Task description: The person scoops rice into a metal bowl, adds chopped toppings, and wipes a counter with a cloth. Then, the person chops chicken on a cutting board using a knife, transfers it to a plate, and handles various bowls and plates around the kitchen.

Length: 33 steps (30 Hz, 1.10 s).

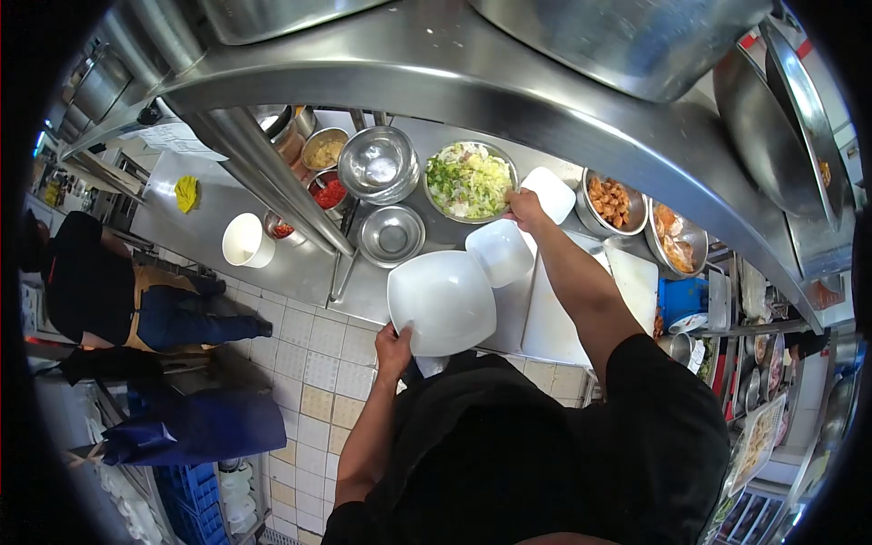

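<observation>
My left hand (393,352) grips the near left edge of a large white square bowl (443,304), its thumb over the rim. The bowl is held in front of my body, at the counter's edge. My right hand (524,210) reaches over the counter, fingers closed at the right rim of a metal bowl of chopped greens and pale vegetables (470,181). A small white square dish (550,194) lies just beyond this hand, and another white square bowl (499,255) is just below it. What the right fingers pinch, if anything, is hidden.
A steel shelf (436,86) with big pots arches over the counter. Stacked metal bowls (378,163), red chopped food (329,191) and orange-brown pieces (609,201) line it. White cutting boards (559,304) lie right. A person (104,282) stands at left.
</observation>
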Each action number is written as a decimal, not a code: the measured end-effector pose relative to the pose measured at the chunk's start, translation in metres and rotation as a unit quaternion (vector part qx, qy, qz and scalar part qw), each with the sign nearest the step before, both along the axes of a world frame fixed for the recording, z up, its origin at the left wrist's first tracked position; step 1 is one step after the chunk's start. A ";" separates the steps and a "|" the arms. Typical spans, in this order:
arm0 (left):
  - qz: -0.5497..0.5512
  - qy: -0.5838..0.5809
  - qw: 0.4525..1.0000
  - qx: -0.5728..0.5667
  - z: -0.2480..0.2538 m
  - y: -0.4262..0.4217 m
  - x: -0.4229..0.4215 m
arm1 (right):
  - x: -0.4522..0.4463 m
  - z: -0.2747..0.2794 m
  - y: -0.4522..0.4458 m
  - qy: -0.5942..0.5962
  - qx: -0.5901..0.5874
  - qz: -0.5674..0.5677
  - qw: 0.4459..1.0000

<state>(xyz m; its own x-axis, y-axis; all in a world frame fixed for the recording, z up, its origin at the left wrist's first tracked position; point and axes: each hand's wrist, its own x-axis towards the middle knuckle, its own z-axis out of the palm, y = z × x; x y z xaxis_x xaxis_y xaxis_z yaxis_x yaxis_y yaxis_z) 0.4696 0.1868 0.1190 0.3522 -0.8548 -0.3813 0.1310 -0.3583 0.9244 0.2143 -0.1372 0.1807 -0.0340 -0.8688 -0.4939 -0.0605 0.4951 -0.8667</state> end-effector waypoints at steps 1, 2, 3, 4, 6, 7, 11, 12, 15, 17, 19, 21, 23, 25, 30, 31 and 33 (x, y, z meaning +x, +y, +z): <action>-0.006 0.002 1.000 -0.003 0.000 0.001 0.002 | -0.001 0.004 -0.002 -0.003 -0.004 -0.004 1.000; -0.013 0.006 1.000 -0.004 0.005 0.003 0.002 | -0.001 0.012 0.003 -0.005 -0.005 -0.009 1.000; 0.003 0.025 1.000 0.001 0.010 0.004 0.003 | -0.004 0.024 0.006 -0.028 -0.008 -0.022 0.999; 0.003 0.027 1.000 -0.002 0.021 0.000 0.003 | -0.011 0.027 0.001 -0.026 -0.010 -0.021 0.999; -0.003 0.074 0.997 -0.001 0.047 -0.012 0.004 | -0.034 0.028 -0.009 -0.052 -0.061 -0.023 0.997; -0.011 0.068 0.998 0.003 0.067 -0.024 0.002 | -0.038 0.042 -0.010 -0.045 -0.063 -0.058 0.995; -0.008 0.002 0.998 -0.063 0.039 -0.104 -0.017 | -0.045 0.133 0.011 -0.029 -0.108 -0.073 0.991; -0.044 -0.053 0.998 -0.004 0.066 -0.126 -0.021 | -0.048 0.148 0.015 -0.019 -0.123 -0.085 0.989; -0.034 -0.019 0.999 0.001 0.052 -0.200 -0.047 | -0.072 0.157 0.017 -0.013 -0.148 -0.089 0.985; 0.008 0.052 0.999 0.008 0.067 -0.233 -0.066 | -0.076 0.152 0.018 -0.014 -0.153 -0.083 0.985; 0.019 0.047 0.998 0.022 0.036 -0.269 -0.080 | -0.070 0.144 0.022 -0.024 -0.128 -0.110 0.985; 0.035 -0.058 0.996 0.050 -0.024 -0.313 -0.097 | -0.054 0.137 0.024 -0.022 -0.115 -0.124 0.985; 0.074 -0.054 0.994 0.057 -0.044 -0.328 -0.114 | -0.034 0.129 0.025 0.000 -0.083 -0.130 0.988; 0.099 -0.011 0.989 0.105 -0.028 -0.324 -0.116 | -0.031 0.083 0.000 -0.027 -0.068 -0.111 0.991; 0.046 0.124 0.991 0.008 -0.014 -0.288 -0.106 | -0.002 0.033 -0.030 -0.042 -0.013 -0.072 0.996; 0.053 0.072 0.996 0.004 0.002 -0.268 -0.098 | 0.003 0.028 -0.032 -0.047 -0.016 -0.044 0.998; 0.045 0.022 0.999 0.007 0.018 -0.233 -0.087 | 0.007 0.020 -0.040 -0.034 0.000 -0.017 0.999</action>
<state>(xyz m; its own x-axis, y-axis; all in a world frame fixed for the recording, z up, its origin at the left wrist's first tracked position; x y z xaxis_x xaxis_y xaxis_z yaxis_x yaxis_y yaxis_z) 0.3829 -0.0463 0.1370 0.4107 -0.8149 -0.4090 0.2033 -0.3554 0.9123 0.2212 -0.1776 0.2004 -0.0302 -0.8679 -0.4958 0.0163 0.4955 -0.8685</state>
